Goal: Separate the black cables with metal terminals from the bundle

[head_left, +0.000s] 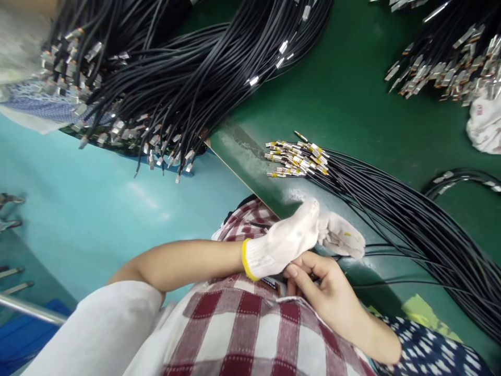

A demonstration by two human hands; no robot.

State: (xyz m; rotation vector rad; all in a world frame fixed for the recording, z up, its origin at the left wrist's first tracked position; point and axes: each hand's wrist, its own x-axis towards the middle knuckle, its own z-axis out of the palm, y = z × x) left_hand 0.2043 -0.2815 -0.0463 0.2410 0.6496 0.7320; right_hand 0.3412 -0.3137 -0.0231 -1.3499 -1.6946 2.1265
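My left hand (293, 232) wears a white knit glove with a yellow cuff edge. Its fingers reach to the right, and a small yellow bit shows on the glove. Just below it, my bare right hand (323, 282) pinches thumb and fingers together against the glove's lower side; what lies in the pinch is hidden. A few black cables run behind the gloved fingers. Past my hands lies a bundle of black cables (395, 209), its silver connectors with yellow bands (297, 156) gathered at the left end.
A large heap of black cables (203, 68) hangs over the edge of the green table (352, 94). More cable ends (442, 68) lie at the upper right, near a white cloth (485, 122). A coiled cable (462, 175) and yellow-green tape (428, 316) are at the right.
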